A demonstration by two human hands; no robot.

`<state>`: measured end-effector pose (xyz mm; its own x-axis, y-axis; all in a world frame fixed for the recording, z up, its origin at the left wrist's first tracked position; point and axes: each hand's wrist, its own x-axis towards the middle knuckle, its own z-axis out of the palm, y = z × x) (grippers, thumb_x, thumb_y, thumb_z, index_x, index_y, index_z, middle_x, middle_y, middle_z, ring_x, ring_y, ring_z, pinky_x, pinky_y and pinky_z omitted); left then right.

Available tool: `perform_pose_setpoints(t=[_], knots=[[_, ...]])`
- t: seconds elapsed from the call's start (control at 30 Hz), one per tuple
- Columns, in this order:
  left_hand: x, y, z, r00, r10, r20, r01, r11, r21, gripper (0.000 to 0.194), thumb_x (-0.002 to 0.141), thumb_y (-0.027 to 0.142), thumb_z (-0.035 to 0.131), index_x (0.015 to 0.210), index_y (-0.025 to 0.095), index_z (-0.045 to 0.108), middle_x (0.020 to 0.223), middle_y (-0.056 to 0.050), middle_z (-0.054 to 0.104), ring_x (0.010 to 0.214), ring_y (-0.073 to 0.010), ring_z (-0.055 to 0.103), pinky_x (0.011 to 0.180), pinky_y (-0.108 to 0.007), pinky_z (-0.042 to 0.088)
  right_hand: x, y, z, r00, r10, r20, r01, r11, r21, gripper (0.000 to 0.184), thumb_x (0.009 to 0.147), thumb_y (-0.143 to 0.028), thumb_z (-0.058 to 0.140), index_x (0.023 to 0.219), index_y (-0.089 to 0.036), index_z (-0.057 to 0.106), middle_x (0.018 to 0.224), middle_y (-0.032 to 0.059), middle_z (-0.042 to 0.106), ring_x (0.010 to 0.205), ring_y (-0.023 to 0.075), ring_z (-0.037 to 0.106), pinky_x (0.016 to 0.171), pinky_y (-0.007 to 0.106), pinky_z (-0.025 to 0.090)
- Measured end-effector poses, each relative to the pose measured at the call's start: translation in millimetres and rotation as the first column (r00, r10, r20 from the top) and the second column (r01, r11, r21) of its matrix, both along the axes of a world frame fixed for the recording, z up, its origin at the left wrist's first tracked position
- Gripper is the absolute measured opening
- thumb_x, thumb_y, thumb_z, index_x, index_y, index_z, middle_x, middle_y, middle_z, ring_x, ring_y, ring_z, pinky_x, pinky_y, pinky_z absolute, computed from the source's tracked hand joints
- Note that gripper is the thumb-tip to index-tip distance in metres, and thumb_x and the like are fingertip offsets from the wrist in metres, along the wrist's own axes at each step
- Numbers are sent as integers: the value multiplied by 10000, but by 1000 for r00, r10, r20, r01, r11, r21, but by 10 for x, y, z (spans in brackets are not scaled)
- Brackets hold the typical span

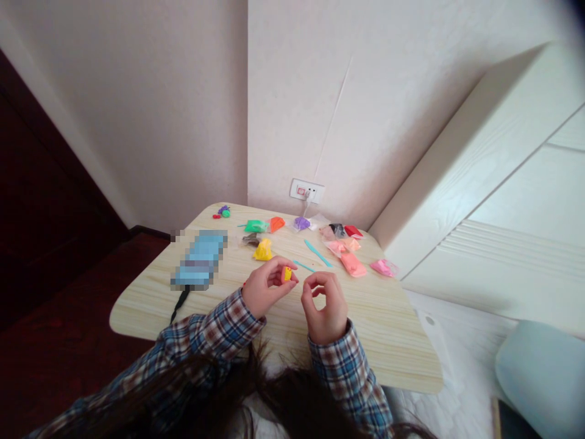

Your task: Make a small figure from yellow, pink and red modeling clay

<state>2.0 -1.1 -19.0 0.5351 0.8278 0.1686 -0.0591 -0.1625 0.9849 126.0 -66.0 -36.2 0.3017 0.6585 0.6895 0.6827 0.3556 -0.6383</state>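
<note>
My left hand [270, 283] holds a small yellow clay piece [287, 274] with reddish marks on it, between thumb and fingers above the table. Just to its right, my right hand [325, 306] is closed in a pinch, thumb against fingertip. Whatever the pinch may hold is too small to make out. Beyond the hands lie a thin blue modelling tool [304, 266] and a broader blue clay knife [318, 253]. A bag of yellow clay [262, 250] rests behind my left hand.
Bags of green [255, 226], orange [276, 224], purple [301, 223] and coral clay [353, 264] lie on the wooden table [379, 341]. Small coloured clay lumps [224, 211] sit at the back left corner. A blurred-out phone-like device [200, 259] with a black cable lies left.
</note>
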Motion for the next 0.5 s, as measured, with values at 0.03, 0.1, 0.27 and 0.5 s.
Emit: perform_pose_setpoints(t=[0.03,0.1,0.27,0.5], knots=[[2,2,-4,1000,-18,2,18,1000,-10,256,694,203,657,916,143,545,776,-24,624,742,-128,600,688,-231,466,-4,1,-3,1000,0,-3,0,1000,-5,89,767,-97,508,773,-185,515,730,12,543,669,129,522,514,239,451],[4,5,-10,999,-46,9,46,999,-24,265,690,205,662,919,140,546,776,-24,623,738,-126,596,684,-231,461,-13,-1,-7,1000,15,-16,-15,1000,-13,81,761,-106,511,761,-186,512,730,12,546,670,129,521,514,236,447],[-3,3,-8,998,-58,32,59,998,-39,280,689,214,667,927,136,540,764,-17,604,736,-120,584,685,-226,453,-39,-9,-26,981,41,-191,-54,996,-65,57,766,-138,501,760,-194,513,742,8,551,681,127,524,528,236,442],[-9,9,-2,994,-74,76,81,992,-98,295,671,213,678,918,139,534,743,2,582,694,-97,557,655,-211,442,-48,-7,-42,978,88,-191,-102,993,-63,54,761,-143,511,771,-193,529,747,13,555,691,132,521,540,247,436]])
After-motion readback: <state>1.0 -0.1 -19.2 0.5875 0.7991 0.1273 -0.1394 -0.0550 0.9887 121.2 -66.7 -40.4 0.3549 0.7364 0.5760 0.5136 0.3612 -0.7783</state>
